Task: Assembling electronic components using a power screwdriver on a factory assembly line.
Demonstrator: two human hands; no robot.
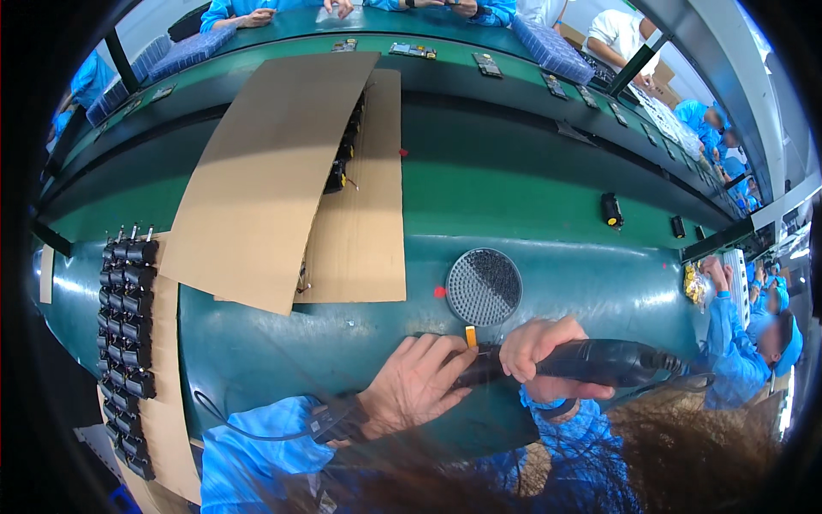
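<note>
In your right grip [539,353], the handheld power tool [612,361] looks like smooth black plastic with a soft sheen. Ahead of your left grip [417,377], the cardboard sheet [257,184] is matt and smooth. The dimpled round tray [471,300] beyond both looks like grey plastic. Around them, the surface [599,300] is smooth and glossy. Your sleeve [257,450] is creased cloth.
</note>
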